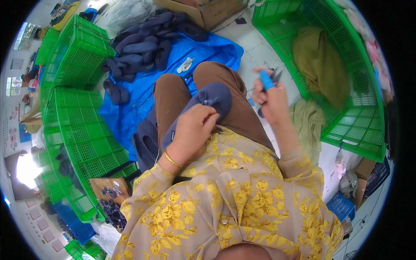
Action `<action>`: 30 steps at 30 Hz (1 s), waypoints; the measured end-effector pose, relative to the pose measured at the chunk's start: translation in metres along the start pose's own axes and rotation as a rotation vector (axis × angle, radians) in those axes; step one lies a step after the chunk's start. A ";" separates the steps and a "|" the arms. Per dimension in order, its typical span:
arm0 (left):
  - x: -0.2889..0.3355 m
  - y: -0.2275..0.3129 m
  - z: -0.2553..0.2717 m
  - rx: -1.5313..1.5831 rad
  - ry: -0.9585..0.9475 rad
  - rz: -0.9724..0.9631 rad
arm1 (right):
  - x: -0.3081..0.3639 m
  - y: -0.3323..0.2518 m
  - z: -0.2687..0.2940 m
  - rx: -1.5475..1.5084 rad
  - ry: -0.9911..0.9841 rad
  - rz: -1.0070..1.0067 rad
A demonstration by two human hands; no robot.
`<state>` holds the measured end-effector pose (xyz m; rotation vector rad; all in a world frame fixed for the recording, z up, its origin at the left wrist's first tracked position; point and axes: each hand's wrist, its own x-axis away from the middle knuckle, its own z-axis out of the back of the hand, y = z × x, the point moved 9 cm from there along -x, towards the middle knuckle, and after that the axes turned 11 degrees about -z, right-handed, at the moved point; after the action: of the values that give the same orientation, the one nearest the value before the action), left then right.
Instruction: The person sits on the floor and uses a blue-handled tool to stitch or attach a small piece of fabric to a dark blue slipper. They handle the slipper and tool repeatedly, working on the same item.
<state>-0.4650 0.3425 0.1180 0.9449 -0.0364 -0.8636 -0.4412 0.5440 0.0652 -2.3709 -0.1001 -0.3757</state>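
So, the left hand's (196,125) grip is closed on a navy-blue soft fabric slipper (222,99) lying over the brown trousers (172,92), while the right hand's (272,97) is wrapped around small dark-bladed snips (276,76). Farther out, piled navy shoes (132,59) sit on a crinkly blue plastic sheet (223,53), with green perforated plastic crates (89,130) either side.

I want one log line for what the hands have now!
left hand: holding navy shoe over lap | right hand: raised, holding dark cutting tool | nearby: dark shoes piled on blue sheet

Green crate (277,47) holding olive cloth (320,65), blue sheet (223,48) on floor (253,54), cardboard box (219,13)
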 end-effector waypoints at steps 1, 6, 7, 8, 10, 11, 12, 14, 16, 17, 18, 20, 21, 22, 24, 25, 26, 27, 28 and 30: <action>-0.002 -0.004 0.004 -0.035 0.009 0.017 | 0.001 -0.011 0.022 -0.046 0.084 0.054; -0.006 -0.018 0.014 -0.053 0.064 0.089 | 0.026 -0.063 0.123 -0.198 0.318 0.307; -0.006 -0.020 0.014 -0.047 0.069 0.084 | 0.033 -0.073 0.136 -0.227 0.333 0.356; -0.005 -0.022 0.014 -0.044 0.069 0.087 | 0.039 -0.079 0.152 -0.240 0.361 0.376; -0.005 -0.026 0.013 -0.041 0.073 0.092 | 0.048 -0.086 0.167 -0.260 0.407 0.413; -0.005 -0.027 0.012 -0.029 0.068 0.097 | 0.051 -0.087 0.174 -0.278 0.401 0.415; -0.006 -0.027 0.012 -0.017 0.064 0.102 | 0.053 -0.086 0.180 -0.296 0.395 0.417; -0.006 -0.029 0.010 0.011 0.061 0.115 | 0.056 -0.084 0.185 -0.311 0.397 0.417; -0.005 -0.032 0.009 0.043 0.063 0.132 | 0.062 -0.083 0.183 -0.307 0.414 0.414; -0.006 -0.029 0.010 0.038 0.069 0.099 | 0.064 -0.084 0.180 -0.314 0.407 0.408; -0.007 -0.026 0.009 0.032 0.076 0.066 | 0.066 -0.087 0.177 -0.321 0.399 0.401; -0.009 -0.018 0.008 -0.053 0.044 -0.028 | 0.072 -0.096 0.168 -0.298 0.363 0.394; -0.011 -0.014 0.005 -0.134 0.005 -0.089 | 0.075 -0.102 0.163 -0.269 0.334 0.392; -0.012 -0.009 0.002 -0.215 -0.034 -0.150 | 0.079 -0.110 0.156 -0.240 0.304 0.390; -0.018 0.001 -0.003 -0.297 -0.080 -0.235 | 0.089 -0.132 0.129 -0.211 0.237 0.393; -0.021 0.005 -0.007 -0.335 -0.102 -0.277 | 0.094 -0.144 0.121 -0.214 0.138 0.376; -0.022 0.006 -0.009 -0.367 -0.105 -0.313 | 0.098 -0.156 0.112 -0.219 0.032 0.357; -0.023 0.005 -0.012 -0.404 -0.111 -0.344 | 0.105 -0.172 0.109 -0.223 0.025 0.383; -0.023 0.006 -0.014 -0.439 -0.116 -0.375 | 0.112 -0.189 0.105 -0.226 0.019 0.408; -0.021 0.001 -0.014 -0.432 -0.141 -0.316 | 0.141 -0.233 0.108 -0.251 -0.008 0.544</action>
<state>-0.4731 0.3662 0.1174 0.4879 0.1763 -1.1725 -0.3218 0.7836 0.1837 -2.5186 0.6090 -0.1186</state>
